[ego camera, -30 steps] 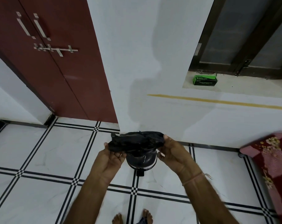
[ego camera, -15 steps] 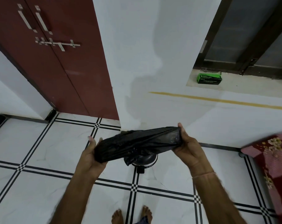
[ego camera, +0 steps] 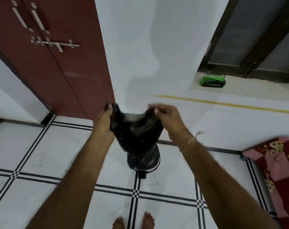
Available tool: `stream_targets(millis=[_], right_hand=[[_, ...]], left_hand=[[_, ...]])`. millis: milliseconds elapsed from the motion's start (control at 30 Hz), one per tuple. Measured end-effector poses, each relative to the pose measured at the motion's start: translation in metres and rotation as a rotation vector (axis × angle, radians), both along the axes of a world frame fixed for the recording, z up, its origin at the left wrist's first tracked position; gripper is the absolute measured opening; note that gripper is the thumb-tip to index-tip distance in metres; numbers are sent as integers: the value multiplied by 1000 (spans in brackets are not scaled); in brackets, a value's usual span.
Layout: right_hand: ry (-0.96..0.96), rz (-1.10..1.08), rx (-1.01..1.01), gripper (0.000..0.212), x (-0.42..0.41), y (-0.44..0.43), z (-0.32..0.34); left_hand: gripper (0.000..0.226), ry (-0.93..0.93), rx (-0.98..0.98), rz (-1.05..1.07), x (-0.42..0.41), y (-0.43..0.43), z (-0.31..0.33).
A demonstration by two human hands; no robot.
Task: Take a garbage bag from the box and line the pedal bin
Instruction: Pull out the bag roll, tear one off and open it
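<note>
A black garbage bag (ego camera: 137, 131) hangs between my hands, its mouth pulled open at the top. My left hand (ego camera: 104, 123) pinches the bag's left edge and my right hand (ego camera: 167, 118) pinches the right edge. Directly below the bag stands the dark pedal bin (ego camera: 143, 160) on the tiled floor, its pedal (ego camera: 141, 175) pointing toward me; the bag hides the bin's top. The green box of bags (ego camera: 212, 81) sits on the window ledge at the upper right, far from both hands.
A maroon double door (ego camera: 54, 63) with metal handles is at the left, a white wall behind the bin. A red floral mattress (ego camera: 279, 171) lies at the right edge. My bare feet (ego camera: 134, 221) stand on the white tiles with black lines.
The bag was stretched sideways as a folded strip; now it hangs down with its mouth spread open. Both hands have risen and come closer together above the bin.
</note>
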State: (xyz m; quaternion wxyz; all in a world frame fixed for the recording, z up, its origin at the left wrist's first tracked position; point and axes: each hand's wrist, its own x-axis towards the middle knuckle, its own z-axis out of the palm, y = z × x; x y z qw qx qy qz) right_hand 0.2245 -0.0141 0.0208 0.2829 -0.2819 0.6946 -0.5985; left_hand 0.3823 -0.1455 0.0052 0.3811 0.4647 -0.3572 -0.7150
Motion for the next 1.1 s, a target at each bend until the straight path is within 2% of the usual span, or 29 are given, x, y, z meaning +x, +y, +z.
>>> stream_targets(millis=[33, 67, 100, 133, 167, 200, 233, 267, 300, 367, 433, 500, 567, 600, 633, 667, 700, 767, 800, 867, 933, 1000, 1033, 1067, 1100], right_hand=[[202, -146, -188, 29, 7, -10, 36], [424, -209, -404, 31, 6, -15, 53], [538, -211, -428, 34, 11, -10, 47], [556, -72, -250, 36, 17, -2, 17], [620, 147, 101, 36, 27, 15, -25], [628, 332, 502, 35, 38, 45, -87], [571, 460, 722, 31, 42, 66, -143], [448, 483, 803, 27, 36, 76, -179], [332, 417, 785, 23, 29, 87, -196], [82, 290, 665, 23, 24, 94, -195], [-150, 227, 543, 24, 2, 76, -164], [-210, 233, 378, 24, -16, 54, -111], [-3, 201, 135, 25, -18, 43, -68], [160, 162, 43, 25, -10, 43, -54], [319, 140, 10, 23, -4, 47, -58], [414, 185, 70, 19, 0, 52, -74], [332, 282, 190, 18, 10, 65, -93], [-75, 382, 387, 33, 21, 88, -128], [-269, 354, 386, 37, 22, 90, -139], [-524, 201, 281, 33, 25, 78, -132], [-593, 86, 242, 25, 20, 49, -102], [-497, 45, 164, 28, 14, 19, -57], [-329, -9, 64, 33, 11, 8, -34], [-92, -85, -91, 38, 12, 1, -15], [211, -157, -257, 34, 19, 3, 1]], left_hand=[[30, 17, -303, 82, -12, 0, 30], [33, -51, -635, 142, -19, 0, 50], [30, -191, -859, 90, -19, 3, 42], [26, -424, -951, -36, -15, 7, 17], [31, -689, -858, -247, 1, 16, -30], [40, -851, -616, -486, 23, 31, -77], [47, -881, -265, -572, 47, 40, -114], [50, -801, -26, -539, 64, 39, -140], [50, -724, 147, -475, 74, 36, -149], [41, -609, 301, -289, 83, 26, -150], [36, -474, 324, -196, 72, -3, -135], [40, -340, 283, -106, 58, -31, -112], [45, -206, 189, 13, 50, -55, -94], [46, -155, 125, 82, 51, -64, -86], [44, -122, 36, 142, 55, -69, -80], [39, -126, -29, 150, 57, -70, -75], [34, -195, -37, 92, 61, -68, -79], [27, -281, 130, 16, 80, -51, -104], [25, -289, 237, -2, 87, -41, -114], [25, -297, 407, -93, 93, -27, -125], [25, -249, 490, -194, 81, -27, -114], [26, -154, 436, -201, 59, -39, -82], [27, -102, 321, -155, 46, -44, -62], [30, -75, 117, -62, 36, -47, -48], [32, -169, -226, 17, 33, -47, -37]])
